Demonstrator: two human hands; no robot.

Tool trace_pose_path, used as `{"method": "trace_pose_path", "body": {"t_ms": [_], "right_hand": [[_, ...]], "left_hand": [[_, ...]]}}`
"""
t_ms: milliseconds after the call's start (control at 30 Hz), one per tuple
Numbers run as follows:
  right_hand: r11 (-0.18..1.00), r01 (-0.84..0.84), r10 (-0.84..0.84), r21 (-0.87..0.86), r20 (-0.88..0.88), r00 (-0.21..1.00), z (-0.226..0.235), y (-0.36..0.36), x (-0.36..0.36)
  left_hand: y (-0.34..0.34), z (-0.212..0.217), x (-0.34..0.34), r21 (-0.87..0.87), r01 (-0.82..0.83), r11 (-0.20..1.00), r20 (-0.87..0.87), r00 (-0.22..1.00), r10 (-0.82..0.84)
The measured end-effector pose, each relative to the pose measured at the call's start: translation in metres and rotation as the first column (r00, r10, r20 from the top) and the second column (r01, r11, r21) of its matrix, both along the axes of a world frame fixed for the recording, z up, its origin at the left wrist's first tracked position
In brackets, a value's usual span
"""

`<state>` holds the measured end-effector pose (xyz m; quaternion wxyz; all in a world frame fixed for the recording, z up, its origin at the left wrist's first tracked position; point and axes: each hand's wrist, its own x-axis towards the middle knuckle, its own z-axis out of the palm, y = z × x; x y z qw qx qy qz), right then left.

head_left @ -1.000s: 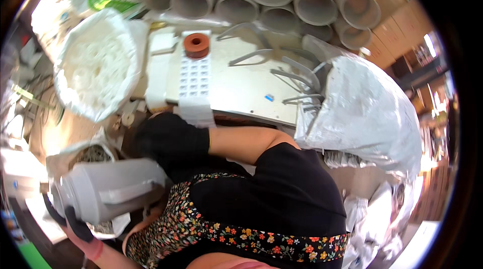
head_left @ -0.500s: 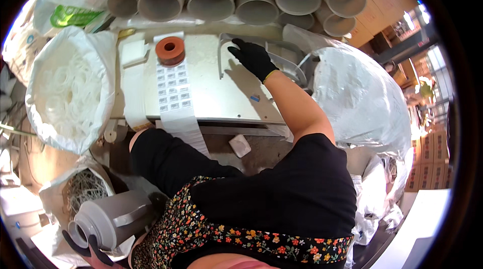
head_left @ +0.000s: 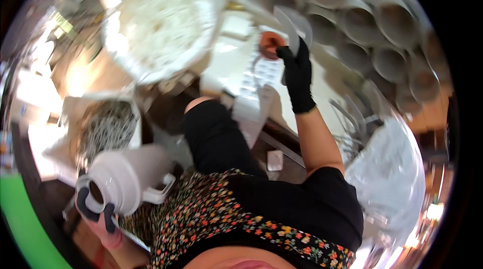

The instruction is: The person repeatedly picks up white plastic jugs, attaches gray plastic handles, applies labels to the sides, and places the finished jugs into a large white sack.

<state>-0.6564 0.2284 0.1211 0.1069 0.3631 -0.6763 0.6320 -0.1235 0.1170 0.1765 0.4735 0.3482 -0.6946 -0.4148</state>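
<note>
My left hand [head_left: 98, 213], in a glove with dark finger parts, grips the mouth of a grey plastic jug body [head_left: 143, 171]. This jug body lies on its side at my left hip, its side handle [head_left: 161, 192] facing me. My right hand [head_left: 298, 75], in a black glove, is raised over the white table [head_left: 322, 90] and closed on a curved grey plastic strip [head_left: 289, 27], which is blurred by motion. Just left of its fingers are an orange-brown tape roll [head_left: 270, 43] and a sheet of printed labels [head_left: 264, 70] hanging over the table edge.
Several grey cylindrical shells [head_left: 359, 25] are stacked behind the table. A white bag of translucent plastic rings [head_left: 161, 22] stands at the far left, with a box of thin metal pieces [head_left: 108, 128] nearer me. More curved grey strips [head_left: 354, 118] lie beside a large silvery bag [head_left: 387, 163] at right.
My view has swung left. My right hand has left the strips at the table's right, carrying one curved strip towards the tape roll. The jug body has turned in my left hand.
</note>
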Motion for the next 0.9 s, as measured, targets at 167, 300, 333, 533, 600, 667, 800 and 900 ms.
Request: {"method": "trace_pose_path", "body": {"t_ms": [167,300,333,533,600,667,800,900], "right_hand": [[0.754,-0.549,0.657,-0.362,0.399,0.639,0.063,-0.050,0.160],[0.360,-0.695,0.894,-0.622,0.442,0.068,0.070,-0.087,0.252],[0.244,-0.597,0.873,-0.764,0.441,-0.209,0.066,-0.092,0.270],[0.395,-0.629,0.652,-0.670,0.687,-0.321,0.061,-0.082,0.316],[0.399,-0.658,0.645,-0.639,0.706,-0.294,0.058,-0.082,0.318],[0.399,-0.724,0.644,-0.563,0.734,-0.215,0.057,-0.079,0.321],[0.360,-0.819,0.680,-0.447,0.726,-0.098,0.061,-0.070,0.326],[0.349,-0.901,0.835,-0.260,0.522,0.173,0.085,-0.056,0.335]], "left_hand": [[0.013,0.009,-0.017,-0.301,0.232,0.925,-0.067,0.962,-0.264],[0.046,0.021,-0.020,-0.241,0.032,0.970,-0.161,0.984,-0.072],[0.052,0.022,-0.017,-0.247,-0.023,0.969,-0.194,0.981,-0.026],[0.076,0.016,0.002,-0.234,-0.072,0.970,-0.245,0.970,0.013],[0.080,0.014,0.005,-0.265,-0.066,0.962,-0.189,0.982,0.015],[0.088,0.017,0.005,-0.298,-0.043,0.954,-0.101,0.995,0.013],[0.086,0.039,0.015,-0.538,0.258,0.802,0.315,0.945,-0.093],[0.085,0.049,0.022,-0.502,0.274,0.821,0.331,0.937,-0.110]]}}
